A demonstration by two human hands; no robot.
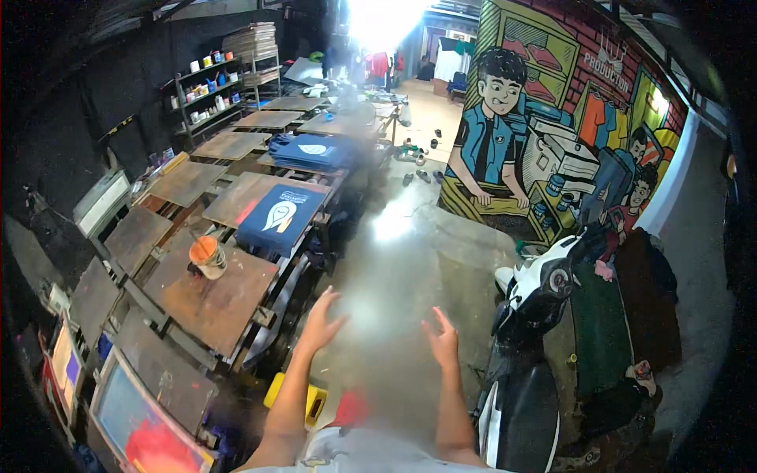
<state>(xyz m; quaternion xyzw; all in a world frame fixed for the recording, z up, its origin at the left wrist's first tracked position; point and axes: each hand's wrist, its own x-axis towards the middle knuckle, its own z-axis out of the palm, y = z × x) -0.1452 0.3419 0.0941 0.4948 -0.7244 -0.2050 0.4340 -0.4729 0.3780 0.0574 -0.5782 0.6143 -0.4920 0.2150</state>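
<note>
Both of my hands are raised in front of me over the grey concrete floor, apart from each other and empty. My left hand has its fingers spread and is nearest to the row of wooden boards. My right hand is open too, with thumb and fingers apart, beside the parked motorcycle. Left of my left hand, a navy fabric piece with a white and yellow print lies flat over a board's edge. Beyond it sits a stack of similar navy fabric. An orange-stained bucket stands on a nearer board.
Framed printing screens lean at the lower left. Under the boards' near end is a yellow plastic container. Shelves with bottles line the left wall. A painted mural wall rises at the right. Several shoes lie ahead.
</note>
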